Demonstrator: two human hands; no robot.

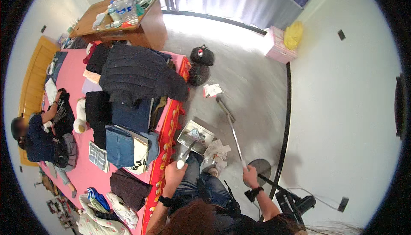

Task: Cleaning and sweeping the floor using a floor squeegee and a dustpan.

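Note:
My left hand point(175, 174) grips the upright handle of a long-handled dustpan point(196, 137), whose pale pan rests on the floor with some litter inside. My right hand point(251, 177) is closed around the metal pole of a broom point(236, 135). The broom's narrow dark head point(226, 109) lies on the floor ahead, beyond the dustpan and to its right. Crumpled paper scraps point(218, 152) lie beside the pan, near my feet. Near the broom head is a white and red packet or paper point(212, 90).
Left stands a bed with a red-edged pink sheet point(163, 151), piled with folded clothes and a dark padded jacket point(138, 74); another person point(40, 135) handles clothing there. Black bags point(201, 55) sit by its corner. A black stand point(290, 203) is near my right arm; a pink box point(279, 47) stands by the curtain.

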